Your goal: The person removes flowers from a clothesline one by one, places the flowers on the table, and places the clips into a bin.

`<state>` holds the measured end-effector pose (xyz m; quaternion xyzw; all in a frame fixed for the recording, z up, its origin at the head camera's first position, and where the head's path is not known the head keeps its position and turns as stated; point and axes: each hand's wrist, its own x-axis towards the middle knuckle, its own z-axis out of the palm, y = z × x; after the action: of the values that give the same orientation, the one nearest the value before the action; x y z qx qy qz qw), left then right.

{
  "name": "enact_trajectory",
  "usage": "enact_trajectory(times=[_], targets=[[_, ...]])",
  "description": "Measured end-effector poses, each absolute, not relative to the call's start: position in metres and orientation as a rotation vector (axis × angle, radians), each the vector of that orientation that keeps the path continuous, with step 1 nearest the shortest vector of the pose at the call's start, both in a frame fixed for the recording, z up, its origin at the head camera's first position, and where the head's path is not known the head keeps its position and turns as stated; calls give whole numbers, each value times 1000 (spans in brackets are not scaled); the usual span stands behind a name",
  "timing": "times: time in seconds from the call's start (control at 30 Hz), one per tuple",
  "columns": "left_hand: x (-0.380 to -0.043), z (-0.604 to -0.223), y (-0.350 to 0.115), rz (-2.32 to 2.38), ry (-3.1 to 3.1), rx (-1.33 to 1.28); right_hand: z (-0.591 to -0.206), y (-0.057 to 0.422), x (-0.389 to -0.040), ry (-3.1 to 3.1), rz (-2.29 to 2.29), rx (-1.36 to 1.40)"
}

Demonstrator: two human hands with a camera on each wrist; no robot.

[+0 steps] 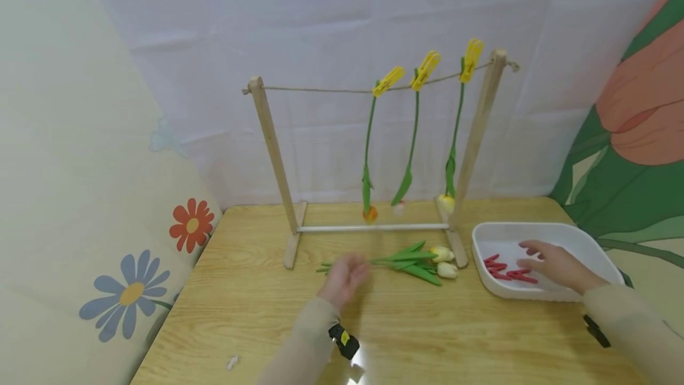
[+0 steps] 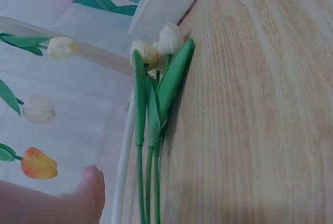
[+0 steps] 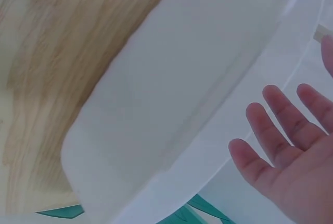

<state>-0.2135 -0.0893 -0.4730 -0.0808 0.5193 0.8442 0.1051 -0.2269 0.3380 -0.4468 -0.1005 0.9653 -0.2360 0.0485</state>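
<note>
Several artificial tulips [image 1: 414, 265] with pale yellow and white heads lie together on the table, stems pointing left. My left hand [image 1: 346, 278] is over their stems with relaxed fingers, slightly blurred; the left wrist view shows its thumb apart from the green stems [image 2: 148, 182]. Over the white tray [image 1: 540, 229], my right hand [image 1: 556, 263] hovers with fingers spread and holds nothing. Red clothespins [image 1: 521, 276] lie in the tray, left of that hand. Three tulips hang heads down from a string [image 1: 320, 90], each under a yellow clothespin [image 1: 426, 70]: orange [image 1: 369, 214], whitish pink [image 1: 399, 208] and yellow [image 1: 446, 203].
The string runs between two wooden posts [image 1: 275, 153] with feet on the table [image 1: 256, 314]. A white rod [image 1: 342, 229] joins them low down, behind the lying tulips. A small white scrap [image 1: 232, 363] lies at the front left. White cloth [image 1: 320, 16] hangs behind.
</note>
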Motion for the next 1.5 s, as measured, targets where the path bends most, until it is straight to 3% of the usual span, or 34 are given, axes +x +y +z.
enact_trajectory(times=[0.93, 1.5], targets=[[-220, -420, -100, 2436, 1957, -187, -397, 290, -198, 3126, -865, -540], [-232, -383, -97, 2344, 2275, 56, -374, 264, -188, 3158, -854, -692]])
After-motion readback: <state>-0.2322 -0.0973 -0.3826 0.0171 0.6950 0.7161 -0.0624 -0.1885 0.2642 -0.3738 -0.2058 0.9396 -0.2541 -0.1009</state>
